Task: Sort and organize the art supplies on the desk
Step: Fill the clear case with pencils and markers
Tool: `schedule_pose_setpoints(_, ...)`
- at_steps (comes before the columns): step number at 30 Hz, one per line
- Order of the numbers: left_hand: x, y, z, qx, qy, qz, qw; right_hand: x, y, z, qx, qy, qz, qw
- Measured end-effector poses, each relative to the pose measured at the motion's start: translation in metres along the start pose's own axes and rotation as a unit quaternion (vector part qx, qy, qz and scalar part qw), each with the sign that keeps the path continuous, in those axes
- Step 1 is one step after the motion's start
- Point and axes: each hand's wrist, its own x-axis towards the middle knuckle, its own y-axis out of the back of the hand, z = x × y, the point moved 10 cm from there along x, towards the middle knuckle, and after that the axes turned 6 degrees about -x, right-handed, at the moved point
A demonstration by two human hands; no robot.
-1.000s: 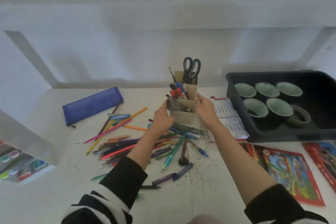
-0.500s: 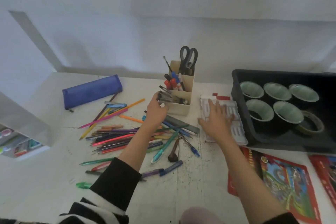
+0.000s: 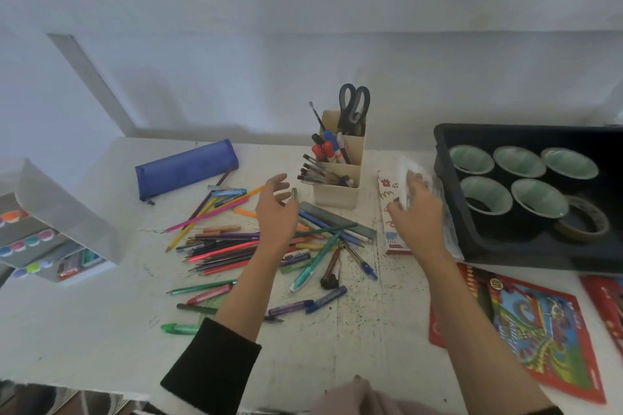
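The left hand (image 3: 274, 209) hovers open, fingers loosely spread and holding nothing, over the heap of pens and pencils (image 3: 236, 242) at the middle of the table (image 3: 371, 330). The right hand (image 3: 416, 216) grips a white plastic case (image 3: 406, 167), tilted up just beside the black tray (image 3: 539, 259) near the table's right edge.

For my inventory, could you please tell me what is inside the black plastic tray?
Five round green-lined cups and one brownish tape roll; the tray's near wall hides the floor behind it.

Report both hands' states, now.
Left hand: open, fingers relaxed.
Right hand: grips the white translucent plastic pack.
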Motion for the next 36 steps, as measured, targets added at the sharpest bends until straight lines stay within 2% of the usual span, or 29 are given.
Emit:
schedule_pose_setpoints(5, -0.026, 0.014, 0.047, 0.007, -0.175, 0.047, 0.983, -0.009, 0.027, -0.018, 0.091, 0.008, 0.098, 0.991)
schedule_pose_setpoints(8, -0.043, -0.002, 0.076, 0.002, -0.234, -0.016, 0.972, -0.027, 0.049, -0.035, 0.112, 0.019, 0.172, 0.978)
schedule_pose_setpoints(11, -0.057, -0.024, 0.094, -0.035, -0.193, -0.142, 0.97, -0.056, 0.07, -0.075, 0.104, 0.128, 0.234, 0.958)
schedule_pose_setpoints(14, -0.071, -0.041, 0.101, -0.128, -0.087, -0.264, 0.952, -0.088, 0.068, -0.124, 0.059, 0.257, 0.233, 0.936)
schedule_pose_setpoints(16, -0.074, -0.038, 0.102, -0.184, -0.021, -0.289, 0.939, -0.109, 0.058, -0.151, 0.043, 0.316, 0.219, 0.922)
schedule_pose_setpoints(18, -0.074, -0.016, 0.103, -0.182, -0.016, -0.267, 0.946, -0.129, 0.053, -0.173, 0.065, 0.329, 0.228, 0.914)
schedule_pose_setpoints(22, -0.074, 0.052, 0.1, -0.075, -0.098, -0.206, 0.971, -0.156, 0.048, -0.19, 0.16, 0.282, 0.257, 0.91)
schedule_pose_setpoints(25, -0.074, 0.11, 0.089, -0.018, -0.126, -0.14, 0.982, -0.161, 0.024, -0.188, 0.329, 0.151, 0.18, 0.914)
schedule_pose_setpoints(28, -0.073, 0.168, 0.064, -0.008, -0.087, -0.07, 0.994, -0.176, -0.008, -0.191, 0.478, 0.021, 0.102, 0.872)
schedule_pose_setpoints(32, -0.079, 0.219, 0.034, 0.01, -0.023, -0.062, 0.998, -0.194, -0.054, -0.202, 0.563, -0.062, 0.004, 0.824)
schedule_pose_setpoints(34, -0.083, 0.237, 0.023, 0.01, -0.002, -0.067, 0.998, -0.204, -0.074, -0.214, 0.569, -0.065, -0.046, 0.818)
schedule_pose_setpoints(36, -0.086, 0.26, 0.012, 0.017, 0.018, -0.051, 0.998, -0.214, -0.091, -0.227, 0.525, -0.051, -0.091, 0.845)
